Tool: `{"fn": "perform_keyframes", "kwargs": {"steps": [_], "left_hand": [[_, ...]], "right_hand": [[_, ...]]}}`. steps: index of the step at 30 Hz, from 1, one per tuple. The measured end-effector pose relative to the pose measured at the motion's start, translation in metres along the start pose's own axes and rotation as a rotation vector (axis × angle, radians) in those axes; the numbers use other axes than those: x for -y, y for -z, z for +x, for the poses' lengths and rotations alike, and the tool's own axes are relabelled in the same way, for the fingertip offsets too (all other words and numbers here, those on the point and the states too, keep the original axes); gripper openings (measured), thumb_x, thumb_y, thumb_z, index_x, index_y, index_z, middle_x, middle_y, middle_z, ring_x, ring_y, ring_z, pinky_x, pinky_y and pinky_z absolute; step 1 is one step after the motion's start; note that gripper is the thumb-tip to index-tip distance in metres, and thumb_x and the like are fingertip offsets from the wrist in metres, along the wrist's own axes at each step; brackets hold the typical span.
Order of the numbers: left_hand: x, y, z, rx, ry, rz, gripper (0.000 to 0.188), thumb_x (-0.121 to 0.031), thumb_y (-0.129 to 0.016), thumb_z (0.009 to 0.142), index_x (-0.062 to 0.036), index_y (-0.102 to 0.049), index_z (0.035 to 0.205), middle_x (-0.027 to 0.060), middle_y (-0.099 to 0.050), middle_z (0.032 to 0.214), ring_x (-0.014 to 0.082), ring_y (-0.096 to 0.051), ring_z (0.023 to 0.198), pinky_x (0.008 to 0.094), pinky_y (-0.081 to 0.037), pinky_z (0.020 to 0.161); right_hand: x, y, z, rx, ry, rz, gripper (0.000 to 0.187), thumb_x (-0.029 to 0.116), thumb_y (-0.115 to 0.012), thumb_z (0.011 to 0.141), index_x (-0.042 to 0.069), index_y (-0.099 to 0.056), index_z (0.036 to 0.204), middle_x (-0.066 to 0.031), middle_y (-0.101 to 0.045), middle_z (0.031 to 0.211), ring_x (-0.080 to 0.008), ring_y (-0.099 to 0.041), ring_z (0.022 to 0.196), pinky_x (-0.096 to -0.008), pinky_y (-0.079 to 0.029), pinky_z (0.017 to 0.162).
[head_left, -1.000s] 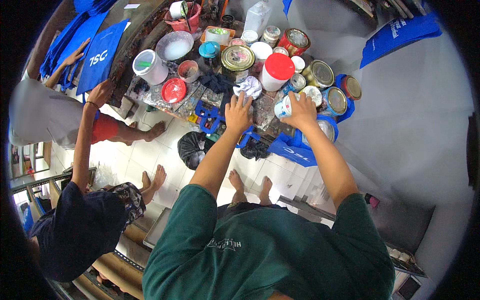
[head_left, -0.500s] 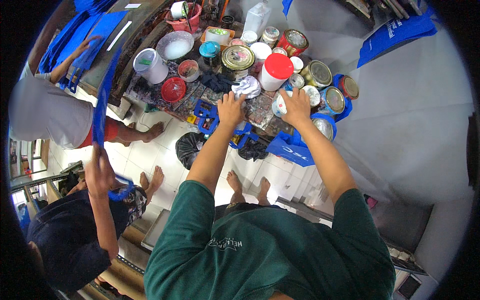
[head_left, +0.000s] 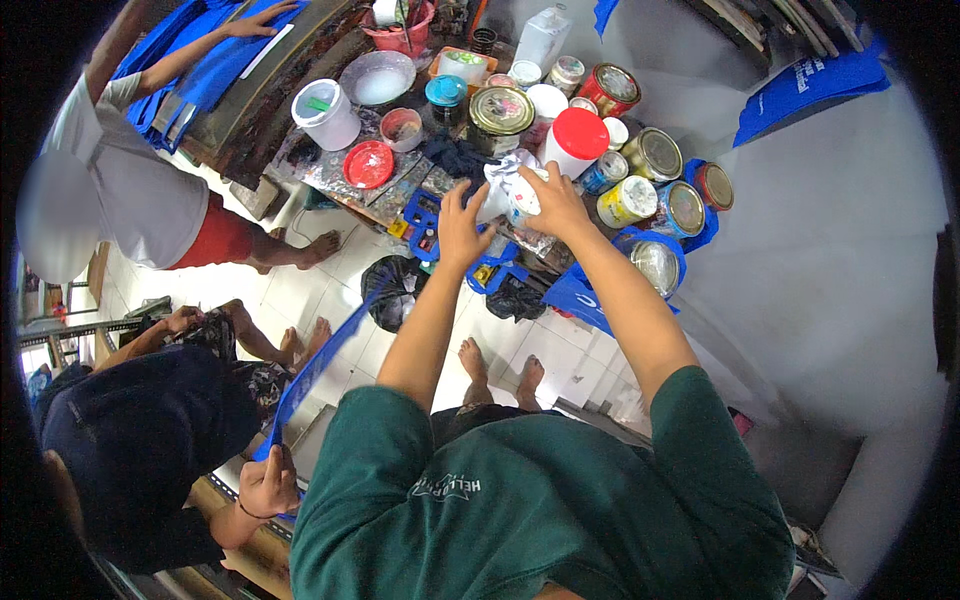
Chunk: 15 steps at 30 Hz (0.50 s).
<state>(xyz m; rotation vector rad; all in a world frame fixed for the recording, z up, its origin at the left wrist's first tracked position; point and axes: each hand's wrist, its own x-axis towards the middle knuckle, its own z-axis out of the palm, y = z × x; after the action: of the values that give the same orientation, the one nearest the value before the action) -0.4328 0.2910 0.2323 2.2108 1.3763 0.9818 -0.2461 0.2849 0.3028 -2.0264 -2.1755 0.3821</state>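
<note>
My right hand (head_left: 558,205) has its fingers closed round a small white tub (head_left: 519,206) with coloured marks on its side, tilted above the table's near edge. Just left of it, my left hand (head_left: 463,232) is open, thumb and fingers apart, close to the tub. A crumpled white cloth (head_left: 496,190) lies between and behind the hands; whether the left fingertips touch it is unclear. Dark rag material (head_left: 452,158) lies behind my left hand. Beyond my right hand stands a white container with a red lid (head_left: 577,140).
Paint cans (head_left: 502,110), a blue-lidded jar (head_left: 446,92), a white bucket (head_left: 325,115) and a red lid (head_left: 369,164) crowd the stained table (head_left: 335,172). Black bags (head_left: 392,290) sit below. A co-worker (head_left: 140,450) at left holds a blue bag (head_left: 315,375); another (head_left: 150,200) stands behind.
My right hand has lifted the small tub from among the cans and brought it left to the cloth. My left hand has come off the cloth. The near co-worker's blue bag has swung lower.
</note>
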Motion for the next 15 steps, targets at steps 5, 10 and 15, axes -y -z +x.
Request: {"fn": "perform_keyframes", "kwargs": {"steps": [5,10,15], "left_hand": [[-0.036,0.014,-0.126,-0.035,0.233,-0.190,0.071,-0.022,-0.074,0.065,-0.0073,-0.043,0.127,0.0183,-0.046,0.119,0.0355,-0.042,0.112,0.0421,-0.034,0.096],[-0.063,0.056,-0.287,-0.186,1.120,-0.601,0.078,-0.026,-0.074,0.073,-0.0038,-0.027,0.132,0.0163,-0.039,0.119,0.0282,-0.043,0.107,0.0395,-0.041,0.087],[-0.112,0.157,-0.300,-1.148,1.059,-0.500,0.069,-0.055,-0.046,0.086,-0.0162,-0.017,0.135,0.0096,-0.024,0.134,0.0236,-0.034,0.113,0.0481,-0.033,0.092]], "right_hand": [[0.003,0.003,-0.012,-0.009,-0.026,-0.026,0.094,0.015,-0.078,0.054,0.028,-0.032,0.135,-0.0148,-0.037,0.116,-0.0381,-0.049,0.099,-0.0480,-0.047,0.083],[0.010,0.020,-0.022,-0.007,0.022,-0.043,0.108,0.017,-0.080,0.054,0.028,-0.018,0.141,-0.0207,-0.030,0.131,-0.0426,-0.040,0.115,-0.0486,-0.041,0.093],[0.019,0.052,-0.071,-0.268,0.096,0.033,0.099,0.026,-0.077,0.063,0.021,-0.017,0.142,-0.0236,-0.031,0.133,-0.0431,-0.035,0.119,-0.0464,-0.032,0.100]]}}
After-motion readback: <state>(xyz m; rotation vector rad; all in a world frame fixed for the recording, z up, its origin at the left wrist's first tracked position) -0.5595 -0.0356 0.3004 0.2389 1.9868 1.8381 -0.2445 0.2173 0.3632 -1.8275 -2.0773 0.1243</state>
